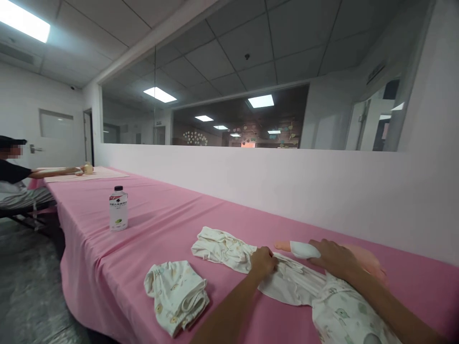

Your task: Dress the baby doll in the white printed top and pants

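Observation:
A baby doll [371,262] lies at the right, partly hidden behind my right arm. One of its limbs [283,245] sticks out to the left in a white sleeve [301,250]; I cannot tell whether it is an arm or a leg. My right hand [332,258] is closed round the upper part of this sleeved limb. With curled fingers, my left hand [263,263] grips a white printed baby garment [225,251]. White cloth [287,282] stretches from there to a printed garment body [347,308] under my right forearm.
A folded printed baby garment [177,296] lies on the pink tablecloth [154,205], left of my left arm. Farther left stands a white bottle [118,209] with a black cap. Another person [14,167] reaches over the table's far end, near a yellowish container [88,168]. A wall runs behind.

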Action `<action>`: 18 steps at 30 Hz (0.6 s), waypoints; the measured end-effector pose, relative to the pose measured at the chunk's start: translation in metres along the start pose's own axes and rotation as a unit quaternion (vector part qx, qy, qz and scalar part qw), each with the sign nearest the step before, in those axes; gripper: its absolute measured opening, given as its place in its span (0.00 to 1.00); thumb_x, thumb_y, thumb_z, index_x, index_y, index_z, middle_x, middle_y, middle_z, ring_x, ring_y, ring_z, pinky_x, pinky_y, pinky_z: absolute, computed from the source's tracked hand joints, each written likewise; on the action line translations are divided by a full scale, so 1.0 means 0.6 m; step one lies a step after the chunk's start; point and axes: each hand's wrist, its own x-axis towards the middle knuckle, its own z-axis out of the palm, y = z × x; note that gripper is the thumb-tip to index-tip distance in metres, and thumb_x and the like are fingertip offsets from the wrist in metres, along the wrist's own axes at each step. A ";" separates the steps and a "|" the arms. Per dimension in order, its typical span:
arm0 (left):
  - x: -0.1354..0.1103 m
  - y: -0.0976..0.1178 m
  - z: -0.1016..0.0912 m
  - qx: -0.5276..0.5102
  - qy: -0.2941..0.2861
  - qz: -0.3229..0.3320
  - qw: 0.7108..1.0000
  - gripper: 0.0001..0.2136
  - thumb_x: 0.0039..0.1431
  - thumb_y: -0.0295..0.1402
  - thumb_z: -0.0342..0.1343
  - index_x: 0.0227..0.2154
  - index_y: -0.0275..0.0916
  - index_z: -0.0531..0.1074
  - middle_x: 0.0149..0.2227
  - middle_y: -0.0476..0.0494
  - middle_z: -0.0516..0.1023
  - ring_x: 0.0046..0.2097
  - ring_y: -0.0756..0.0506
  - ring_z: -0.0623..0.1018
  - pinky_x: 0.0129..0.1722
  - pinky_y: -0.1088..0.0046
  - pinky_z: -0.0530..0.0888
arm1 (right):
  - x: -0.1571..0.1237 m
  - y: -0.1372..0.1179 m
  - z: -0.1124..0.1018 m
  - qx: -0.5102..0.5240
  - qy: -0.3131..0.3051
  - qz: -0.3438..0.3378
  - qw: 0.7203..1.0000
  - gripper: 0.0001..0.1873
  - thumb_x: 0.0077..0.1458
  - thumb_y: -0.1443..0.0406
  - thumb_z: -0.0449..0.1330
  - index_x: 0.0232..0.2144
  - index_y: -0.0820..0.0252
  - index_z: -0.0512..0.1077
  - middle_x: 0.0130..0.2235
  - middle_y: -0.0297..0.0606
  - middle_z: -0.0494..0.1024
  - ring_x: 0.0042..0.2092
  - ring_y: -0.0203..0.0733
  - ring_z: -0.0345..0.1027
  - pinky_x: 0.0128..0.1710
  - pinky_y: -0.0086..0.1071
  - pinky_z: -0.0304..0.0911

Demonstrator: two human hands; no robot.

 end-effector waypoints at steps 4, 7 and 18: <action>-0.016 0.010 0.012 -0.031 -0.022 0.046 0.998 0.13 0.50 0.40 0.55 0.37 0.43 0.77 0.39 0.46 0.81 0.43 0.43 0.79 0.39 0.70 0.69 | 0.002 -0.023 0.014 -0.001 0.001 0.005 1.000 0.15 0.51 0.60 0.57 0.41 0.55 0.73 0.43 0.46 0.75 0.45 0.55 0.69 0.40 0.41 0.56; -0.031 0.018 0.024 -0.013 -0.016 0.100 0.995 0.12 0.53 0.38 0.52 0.36 0.43 0.78 0.39 0.47 0.82 0.44 0.43 0.78 0.41 0.69 0.68 | 0.005 -0.034 0.029 -0.006 0.001 -0.001 1.000 0.16 0.49 0.61 0.57 0.41 0.56 0.73 0.43 0.47 0.75 0.45 0.56 0.69 0.42 0.44 0.57; -0.053 0.029 0.041 0.098 0.009 0.119 0.988 0.18 0.61 0.36 0.43 0.43 0.39 0.77 0.47 0.39 0.78 0.52 0.40 0.74 0.52 0.64 0.64 | -0.092 0.053 0.044 0.151 0.144 0.030 0.978 0.20 0.59 0.53 0.45 0.46 0.51 0.70 0.53 0.40 0.72 0.54 0.49 0.65 0.54 0.41 0.58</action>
